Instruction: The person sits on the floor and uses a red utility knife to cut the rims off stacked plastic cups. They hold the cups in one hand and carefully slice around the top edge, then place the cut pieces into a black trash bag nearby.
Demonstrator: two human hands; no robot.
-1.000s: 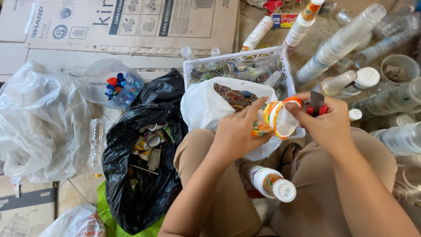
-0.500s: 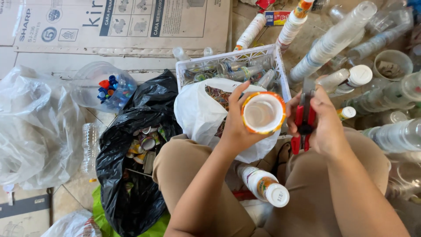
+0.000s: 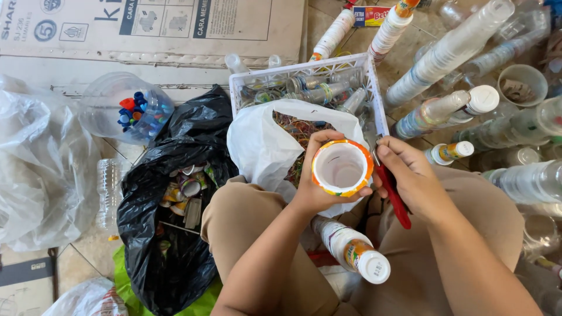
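Observation:
My left hand (image 3: 319,190) grips a white plastic cup (image 3: 342,167) with an orange and yellow rim, its mouth facing up at me. My right hand (image 3: 410,175) holds a red-handled cutter (image 3: 393,196) against the cup's right rim. Both hands are above my lap, just in front of a white plastic bag (image 3: 263,143) with rubber bands inside. A capped bottle (image 3: 354,251) with a colourful label lies between my legs.
A white crate (image 3: 304,73) of clear bottles stands behind the white bag. A black bag (image 3: 170,205) of scraps lies left, next to a clear tub of coloured caps (image 3: 132,111). Stacked cups (image 3: 451,52) and bottles crowd the right. Cardboard (image 3: 146,29) lies behind.
The cup has been turned from its side until its open mouth faces up. My right hand with the cutter has come back against its rim.

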